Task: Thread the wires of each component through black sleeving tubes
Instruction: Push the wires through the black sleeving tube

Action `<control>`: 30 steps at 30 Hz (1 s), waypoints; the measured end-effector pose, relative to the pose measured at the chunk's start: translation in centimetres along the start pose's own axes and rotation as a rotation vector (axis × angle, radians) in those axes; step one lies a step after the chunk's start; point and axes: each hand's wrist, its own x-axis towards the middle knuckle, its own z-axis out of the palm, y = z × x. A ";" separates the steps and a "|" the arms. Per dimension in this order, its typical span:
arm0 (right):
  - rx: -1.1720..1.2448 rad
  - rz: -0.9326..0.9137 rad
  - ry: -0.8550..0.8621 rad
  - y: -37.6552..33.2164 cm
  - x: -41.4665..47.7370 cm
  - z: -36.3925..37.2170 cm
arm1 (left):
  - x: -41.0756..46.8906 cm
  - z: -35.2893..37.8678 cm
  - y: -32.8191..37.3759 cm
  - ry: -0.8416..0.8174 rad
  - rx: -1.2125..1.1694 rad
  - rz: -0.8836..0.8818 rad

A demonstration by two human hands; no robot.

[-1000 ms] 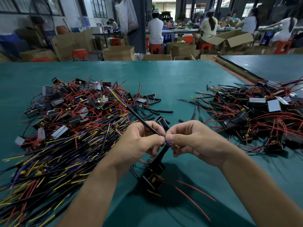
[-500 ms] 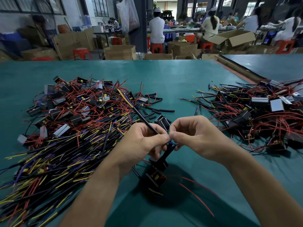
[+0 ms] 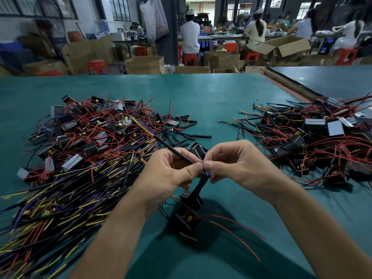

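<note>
**TWO HANDS AT ONE TUBE, ONE COMPONENT BELOW**

Two hands, raised over the green table (image 3: 201,93), fingertips almost meeting.

Left hand (image 3: 173,175): thumb and forefinger pinched on one thin black tube (image 3: 165,142), remaining fingers curled beneath. Tube slanted up and away to the left, with yellow and blue wires (image 3: 143,125) showing at its far end.

Right hand (image 3: 237,164): thumb and forefinger pinched on blue wire ends (image 3: 208,173) just beside the tube's near end, wrist bent inward.

One component (image 3: 189,215) directly below the hands, hung from a wider black sleeve (image 3: 199,186). Contact with the table not discernible. Two red wires (image 3: 231,228) trailing from it to the right.

Two heaps of components and wires: left heap (image 3: 90,154) and right heap (image 3: 314,141), well apart. Loose short black tubes (image 3: 187,130) beyond the left hand, exact count not discernible.
</note>
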 end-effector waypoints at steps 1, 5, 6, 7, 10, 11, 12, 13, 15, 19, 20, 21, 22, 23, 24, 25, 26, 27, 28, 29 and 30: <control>-0.003 -0.001 -0.001 0.0 0.0 0.0 | 0.0 0.0 0.0 -0.004 0.006 0.008; -0.022 -0.031 0.012 0.0 0.1 0.2 | 0.0 -0.2 0.0 0.006 0.019 0.024; -0.028 -0.044 0.023 0.1 0.1 0.2 | 0.0 -0.2 -0.1 0.015 0.016 0.025; -0.039 -0.061 0.034 0.1 0.1 0.3 | 0.0 -0.2 -0.1 0.027 0.016 0.026; -0.151 -0.114 0.060 0.1 0.1 0.3 | 0.1 -0.1 -0.4 0.068 0.023 0.036; -0.186 -0.123 0.060 0.0 0.1 0.3 | 0.1 -0.1 -0.4 0.078 0.029 0.040; -0.205 -0.125 0.060 0.0 0.1 0.3 | 0.2 -0.1 -0.4 0.086 0.038 0.045; -0.206 -0.119 0.060 0.0 0.2 0.3 | 0.2 -0.1 -0.4 0.090 0.048 0.049; -0.179 -0.095 0.068 -0.1 0.2 0.4 | 0.3 -0.1 -0.3 0.094 0.068 0.061; -0.162 -0.041 0.103 -0.3 0.2 0.4 | 0.2 0.1 -0.2 0.106 0.075 0.088; -0.149 -0.015 0.105 -0.3 0.1 0.4 | 0.2 0.2 -0.1 0.110 0.081 0.098; -0.124 0.017 0.104 -0.3 0.1 0.4 | 0.2 0.3 -0.1 0.115 0.097 0.113; -0.092 0.051 0.104 -0.3 0.1 0.5 | 0.2 0.3 -0.1 0.123 0.121 0.136; -0.058 0.082 0.109 -0.2 0.1 0.5 | 0.2 0.4 0.0 0.136 0.150 0.165; -0.030 0.108 0.118 -0.2 0.1 0.6 | 0.2 0.5 0.0 0.155 0.179 0.193; -0.009 0.127 0.130 -0.1 0.1 0.7 | 0.2 0.5 0.1 0.180 0.204 0.217; 0.007 0.139 0.138 -0.1 0.2 0.7 | 0.2 0.6 0.2 0.205 0.224 0.237; 0.021 0.146 0.142 -0.1 0.2 0.7 | 0.2 0.7 0.2 0.227 0.235 0.251; 0.033 0.148 0.140 -0.1 0.1 0.7 | 0.2 0.8 0.2 0.244 0.242 0.262; 0.038 0.147 0.135 -0.2 0.1 0.7 | 0.1 0.9 0.2 0.258 0.246 0.269; 0.037 0.145 0.127 -0.3 0.0 0.7 | 0.1 0.9 0.1 0.271 0.251 0.272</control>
